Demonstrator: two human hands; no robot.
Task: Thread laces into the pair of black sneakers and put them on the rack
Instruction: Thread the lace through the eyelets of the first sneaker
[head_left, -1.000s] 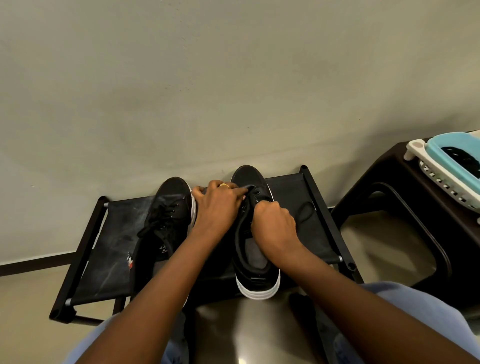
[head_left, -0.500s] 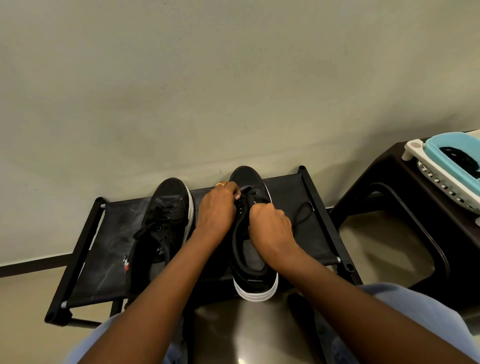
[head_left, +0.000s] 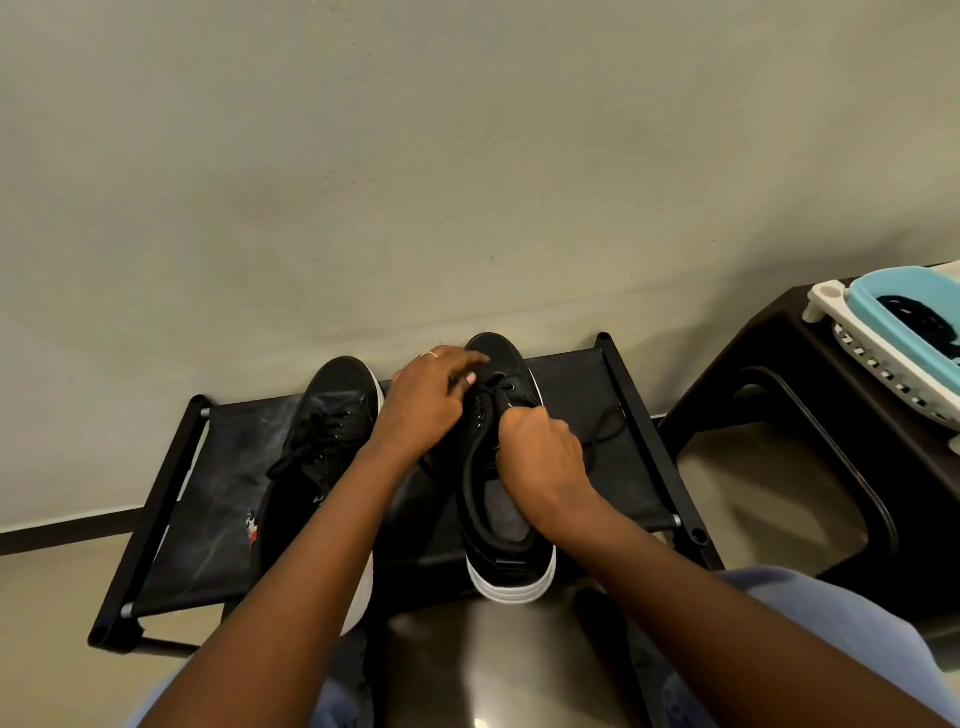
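I see two black sneakers lying on the top shelf of the rack (head_left: 582, 374), their long axes running from its front edge to its back edge, toes pointing at the wall. The right sneaker (head_left: 501, 519) sits around the middle of the shelf, its white-soled heel hanging out over the front edge and its toe reaching past the back edge. The left sneaker (head_left: 332, 410) lies beside it toward the left end, already laced; my left forearm crosses its heel half, so only a strip of white sole shows there.

My left hand (head_left: 423, 402) rests over the toe-side eyelets of the right sneaker, fingers bent toward the tongue — I cannot tell whether they pinch anything, since the black lace is lost against the black upper. My right hand (head_left: 543, 449) is curled in a fist over the eyelet rows, fingers folded down on the lace (head_left: 605, 428), which trails in a thin loop across the shelf fabric toward the right end. Where the lace enters the eyelets is hidden under my knuckles.

To the right of the rack stands a dark stool (head_left: 779, 384) carrying a white and blue basket (head_left: 872, 296), cut off by the frame's edge; something black lies inside it, too dark to make out.
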